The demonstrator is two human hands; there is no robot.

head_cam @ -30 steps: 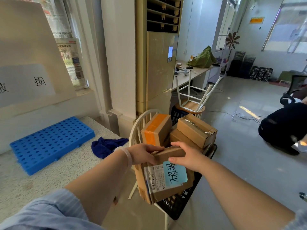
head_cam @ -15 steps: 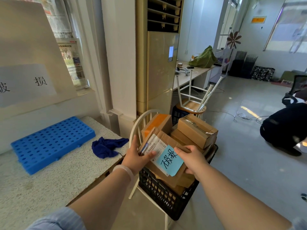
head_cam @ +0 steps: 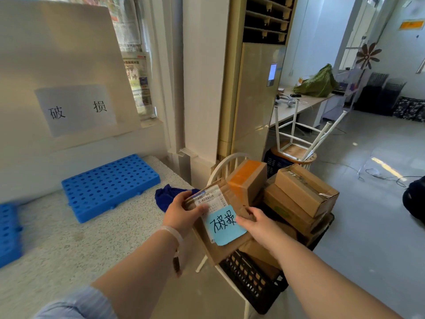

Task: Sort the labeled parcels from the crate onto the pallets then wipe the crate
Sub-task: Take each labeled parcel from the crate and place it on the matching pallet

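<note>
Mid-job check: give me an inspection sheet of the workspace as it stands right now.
Surface: speckled counter; blue pallet below a sign reading 破损; second pallet cut off at the left edge.
Job's things: labeled parcel with a blue note, held over the black crate; stacked boxes in the crate, which sits on a white chair.
Clutter: blue cloth crumpled on the counter.
Grips: left hand and right hand both hold the labeled parcel.
Cables: loose cable on the floor, right.
Surroundings: air conditioner, upturned stool, desk.
</note>
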